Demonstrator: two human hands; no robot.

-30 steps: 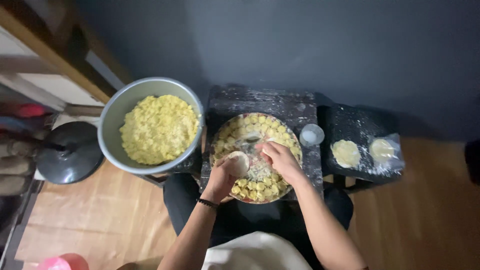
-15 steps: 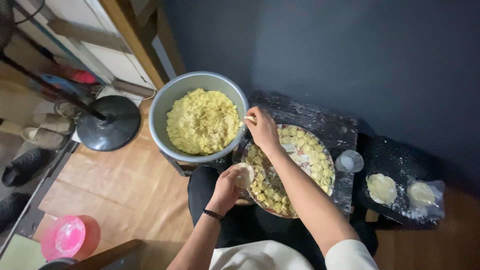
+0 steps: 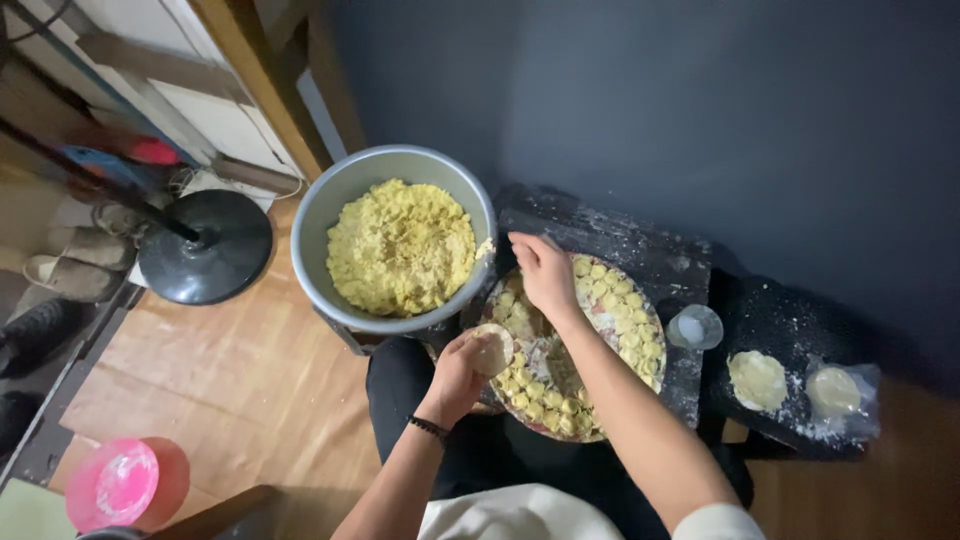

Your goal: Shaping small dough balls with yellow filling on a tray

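Low at the middle of the view, the left hand is cupped shut around a round, pale dough wrapper, holding it flat and face-up, apparently so that filling can be laid on it. A dark band circles that wrist. The right hand reaches over toward the rim of the big grey bowl; its fingers are bent together near the bowl's edge, but I cannot tell whether they pinch a utensil or a bit of filling, or nothing at all. That bowl is heaped with crumbly yellow filling and sits just beside the tray, close enough for a short reach.

Under both forearms lies a round tray ringed with small folded yellow dumplings, set in rows around the edge with the middle more bare. It rests on a dark, flour-dusted bench. A small clear cup stands just beside the tray on the right. Farther right, on a separate dark stool, lies a stack of round wrappers, and next to it a clear plastic bag holding more; no label shows on it. On the wooden floor to the left are a black round fan base and a pink lidded tub.
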